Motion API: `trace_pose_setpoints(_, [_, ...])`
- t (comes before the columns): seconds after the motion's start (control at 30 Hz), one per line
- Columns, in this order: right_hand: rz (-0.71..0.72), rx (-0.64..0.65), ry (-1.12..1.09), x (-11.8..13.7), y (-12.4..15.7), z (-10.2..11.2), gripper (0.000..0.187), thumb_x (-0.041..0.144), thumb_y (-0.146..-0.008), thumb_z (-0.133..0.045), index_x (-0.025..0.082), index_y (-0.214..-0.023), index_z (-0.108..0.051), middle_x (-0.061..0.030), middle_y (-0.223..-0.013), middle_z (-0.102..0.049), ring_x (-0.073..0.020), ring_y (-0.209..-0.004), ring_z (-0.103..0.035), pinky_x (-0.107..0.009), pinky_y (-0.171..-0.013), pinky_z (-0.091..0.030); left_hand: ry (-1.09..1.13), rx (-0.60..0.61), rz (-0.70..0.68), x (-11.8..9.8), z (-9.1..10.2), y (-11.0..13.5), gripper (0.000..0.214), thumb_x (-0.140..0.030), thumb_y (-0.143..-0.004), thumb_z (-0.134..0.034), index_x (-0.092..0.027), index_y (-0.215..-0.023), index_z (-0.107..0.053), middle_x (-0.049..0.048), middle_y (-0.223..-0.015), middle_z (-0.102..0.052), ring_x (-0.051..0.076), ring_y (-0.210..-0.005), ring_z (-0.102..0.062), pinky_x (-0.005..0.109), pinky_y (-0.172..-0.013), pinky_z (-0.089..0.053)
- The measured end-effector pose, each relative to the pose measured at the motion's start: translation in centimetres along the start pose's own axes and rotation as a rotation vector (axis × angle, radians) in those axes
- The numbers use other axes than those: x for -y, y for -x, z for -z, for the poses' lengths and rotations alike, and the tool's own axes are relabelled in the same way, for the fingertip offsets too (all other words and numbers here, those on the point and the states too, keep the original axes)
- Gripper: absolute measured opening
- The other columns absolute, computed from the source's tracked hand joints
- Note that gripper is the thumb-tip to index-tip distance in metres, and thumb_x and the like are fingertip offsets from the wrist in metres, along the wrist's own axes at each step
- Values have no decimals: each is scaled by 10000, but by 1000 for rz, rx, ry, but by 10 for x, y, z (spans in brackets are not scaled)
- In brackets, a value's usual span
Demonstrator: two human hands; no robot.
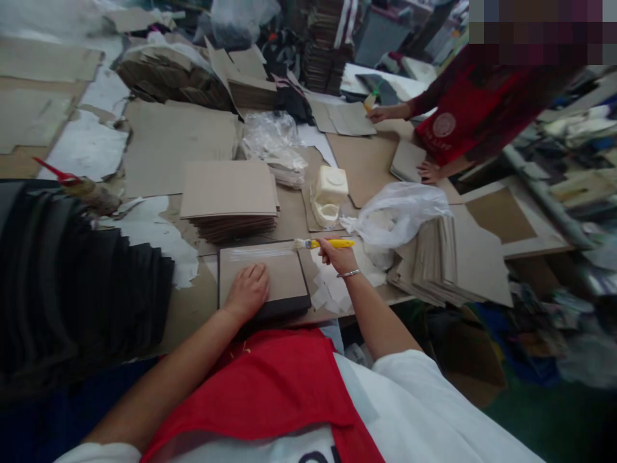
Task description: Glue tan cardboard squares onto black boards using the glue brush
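Note:
My left hand (249, 292) lies flat on a grey-brown cardboard sheet (282, 276), fingers stretched out. Whitish wet streaks run along the far edge of this sheet, which rests on a black piece (296, 304) that shows around its edges. In my right hand (340, 257) is a yellow-handled paintbrush (343, 244), its pale bristles at the sheet's far right corner. Beyond the brush stands a cream plastic container (331, 185) with an opening at its near side. Just behind the sheet is a stack of cardboard pieces (229, 190).
Black curved pieces (96, 283) are piled high at left, near a red-handled brush (58, 170). To the right are a clear plastic bag (405, 209) and leaning cardboard sheets (448, 257). Across the table, a co-worker in a red apron (446, 122) handles cardboard and a brush (371, 101).

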State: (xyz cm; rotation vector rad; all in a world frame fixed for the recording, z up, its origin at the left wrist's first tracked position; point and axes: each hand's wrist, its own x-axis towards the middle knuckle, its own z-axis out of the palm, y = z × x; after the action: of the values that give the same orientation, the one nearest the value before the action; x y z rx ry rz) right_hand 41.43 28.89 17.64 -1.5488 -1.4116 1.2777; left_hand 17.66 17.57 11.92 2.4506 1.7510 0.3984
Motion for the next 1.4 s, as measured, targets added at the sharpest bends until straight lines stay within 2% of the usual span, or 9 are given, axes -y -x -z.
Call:
trace_pose_setpoints(0.1, [72,-60,-17,-5,10,26,525,577,-799,-452,205,-1169,-480,-1,-761,-664,-80,-480,-581,-189,-441,-433,63,19,-120,-19,-9,-6,380,-152,-836,-433,-244,-1167,-593,87,-1258,-563,260,-1138,-468,423,-975,-331])
trace_pose_setpoints(0.23, [162,-163,327,-40,17,48,374,495,-878,-382,211,-1098,-485,-20,-796,-669,-111,-609,-620,-224,-567,-459,55,-24,-113,-34,-13,-9,349,-333,-859,-474,-270,-1183,-588,80,-1213,-591,278,-1098,-481,478,-991,-305])
trace_pose_setpoints(0.37, [283,-170,904,-88,14,27,213,319,-838,-527,177,-995,-548,-87,-850,-640,-190,-788,-577,-279,-691,-414,52,-41,-86,-35,-14,-9,378,-402,-850,-492,-280,-1194,-586,78,-1209,-590,278,-1099,-477,473,-991,-310])
trace_pose_setpoints(0.5, [330,-123,1125,-118,10,0,155,229,-838,-498,154,-948,-578,-106,-784,-598,-210,-775,-509,-289,-688,-363,54,-29,-72,-34,-14,-9,380,-419,-851,-489,-285,-1193,-587,66,-1212,-589,274,-1105,-468,467,-1008,-299])
trace_pose_setpoints(0.7, [302,-251,823,-109,11,5,79,250,-831,-507,179,-834,-543,-48,-735,-580,-168,-705,-522,-264,-653,-388,124,10,-33,-32,-12,-10,372,-412,-839,-512,-266,-1173,-588,67,-1210,-588,278,-1108,-475,482,-1002,-317])
trace_pose_setpoints(0.93, [386,-65,42,-17,56,-11,261,324,-769,-619,228,-927,-435,20,-790,-577,-117,-708,-586,-261,-681,-486,800,26,155,-52,19,-44,746,-412,-670,-684,-180,-1323,-406,124,-1343,-464,257,-1215,-436,401,-990,-380])
trace_pose_setpoints(1.13, [387,-106,-100,9,49,-21,267,290,-753,-634,233,-912,-426,37,-768,-554,-98,-667,-559,-248,-629,-503,1475,431,396,-46,35,-40,340,-442,-644,-648,-125,-760,-609,6,-680,-607,121,-609,-544,231,-576,-420])
trace_pose_setpoints(1.3, [374,-214,-81,-13,17,-37,295,307,-742,-621,233,-917,-396,55,-729,-519,-101,-613,-546,-266,-597,-515,1560,256,758,7,46,-12,313,-384,-560,-700,-155,-717,-556,-55,-581,-515,65,-484,-432,191,-475,-316])
trace_pose_setpoints(1.4, [402,-244,83,-23,7,-56,282,303,-740,-605,223,-919,-402,41,-722,-541,-120,-640,-568,-291,-656,-504,1470,-7,844,37,47,-11,311,-379,-559,-688,-157,-732,-557,-43,-623,-530,76,-527,-454,202,-511,-344])
